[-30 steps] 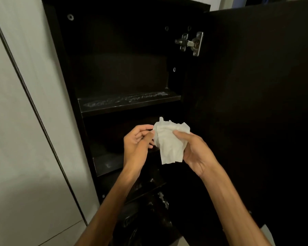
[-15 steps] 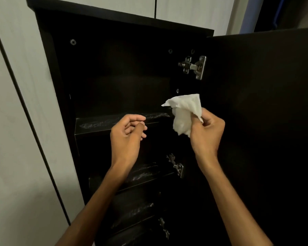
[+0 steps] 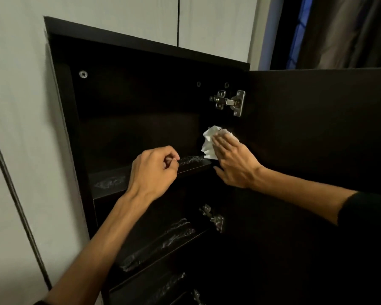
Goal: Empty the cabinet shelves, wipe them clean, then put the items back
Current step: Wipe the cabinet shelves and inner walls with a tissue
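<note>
**Shelves bare, wiping under way at the top**

From where I stand the cabinet [image 3: 141, 89] looks emptied: no items show on any shelf I can see, so the first part seems done. The wiping is in hand, and I'd judge it only partly through. The top shelf [image 3: 110, 182] carries pale smeared streaks along its front, and the shelf below [image 3: 163, 243] shows the same; whether that is damp or dust I cannot tell. Putting the items back is yet to come, and they are nowhere in sight.

The right hand [image 3: 231, 159] lies flat, fingers straight, pressing a crumpled white wipe [image 3: 208, 140] against the inner right side, just above the far end of the top shelf and below the upper hinge [image 3: 229, 102]. The left hand [image 3: 154, 170] hovers before the shelf edge, fingers loosely curled, holding nothing.

The cabinet is dark, matt board with square edges; the open door [image 3: 317, 128] matches. The hinges are bright stamped metal. The wipe looks soft and thin.
</note>
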